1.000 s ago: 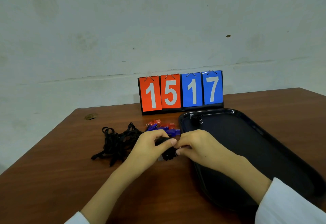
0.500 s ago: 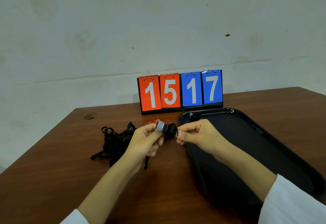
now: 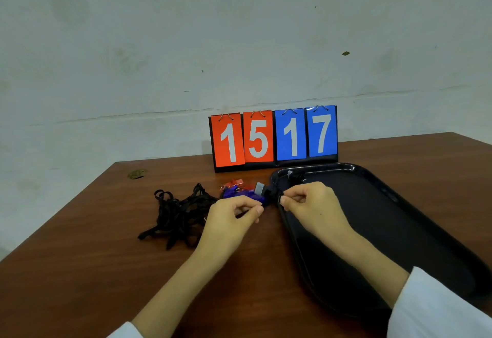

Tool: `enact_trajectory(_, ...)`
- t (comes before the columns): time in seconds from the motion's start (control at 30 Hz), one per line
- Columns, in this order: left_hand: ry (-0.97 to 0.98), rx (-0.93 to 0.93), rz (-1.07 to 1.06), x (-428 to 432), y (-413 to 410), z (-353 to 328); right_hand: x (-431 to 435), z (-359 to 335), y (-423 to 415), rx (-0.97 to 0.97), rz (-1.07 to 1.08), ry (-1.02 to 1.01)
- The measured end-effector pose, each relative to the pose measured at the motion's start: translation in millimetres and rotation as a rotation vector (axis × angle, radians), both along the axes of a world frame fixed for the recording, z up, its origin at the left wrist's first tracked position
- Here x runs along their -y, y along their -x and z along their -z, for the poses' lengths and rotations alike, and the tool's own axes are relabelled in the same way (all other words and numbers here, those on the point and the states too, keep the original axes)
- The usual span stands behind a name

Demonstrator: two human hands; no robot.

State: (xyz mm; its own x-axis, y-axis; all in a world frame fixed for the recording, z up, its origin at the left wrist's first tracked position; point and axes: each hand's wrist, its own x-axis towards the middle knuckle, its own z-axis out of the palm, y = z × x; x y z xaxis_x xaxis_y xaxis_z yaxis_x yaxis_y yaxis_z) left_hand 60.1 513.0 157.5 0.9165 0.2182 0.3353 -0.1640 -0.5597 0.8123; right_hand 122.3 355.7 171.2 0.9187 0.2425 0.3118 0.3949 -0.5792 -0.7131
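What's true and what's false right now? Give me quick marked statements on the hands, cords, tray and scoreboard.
1. The left hand and right hand pinch a small black piece with a grey end. True.
2. The scoreboard reads 17 15. False: it reads 15 17.
3. A small black item lies in the far corner of the tray. True.
4. The cords lie in the tray. False: they lie on the table, left of the hands.

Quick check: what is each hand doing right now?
Left hand: pinching the small black piece with grey band at its lower left.
Right hand: pinching the same piece at its right end.
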Motion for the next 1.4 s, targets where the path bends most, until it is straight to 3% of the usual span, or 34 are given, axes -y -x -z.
enact_trajectory(0.1,-0.006,0.048,-0.001,1,4,-3,0,0,5,0.188,-0.007,0.233)
enact_trajectory(0.27,0.028,0.087,0.031,-2,6,-11,2,-3,8,0.380,-0.224,0.441)
enact_trajectory(0.37,0.066,0.066,0.033,-6,5,-12,5,-7,7,0.424,-0.342,0.484)
enact_trajectory(0.5,-0.047,0.098,0.040,-13,1,-13,5,-8,8,0.418,-0.471,0.484)
enact_trajectory(0.6,0.082,0.012,0.045,-20,-1,-19,2,-8,11,0.297,-0.560,0.372)
enact_trajectory(0.77,0.565,-0.124,0.143,-20,2,-24,3,-20,13,-0.018,-0.522,0.040)
enact_trajectory(0.9,0.755,-0.093,0.147,-14,1,-22,3,-22,14,-0.342,-0.509,-0.264)
enact_trajectory(1.03,0.728,0.036,0.127,-10,3,-17,4,-19,12,-0.714,-0.433,-0.553)
enact_trajectory(1.4,0.495,0.180,0.042,2,7,-17,1,-15,13,-0.945,-0.372,-0.750)
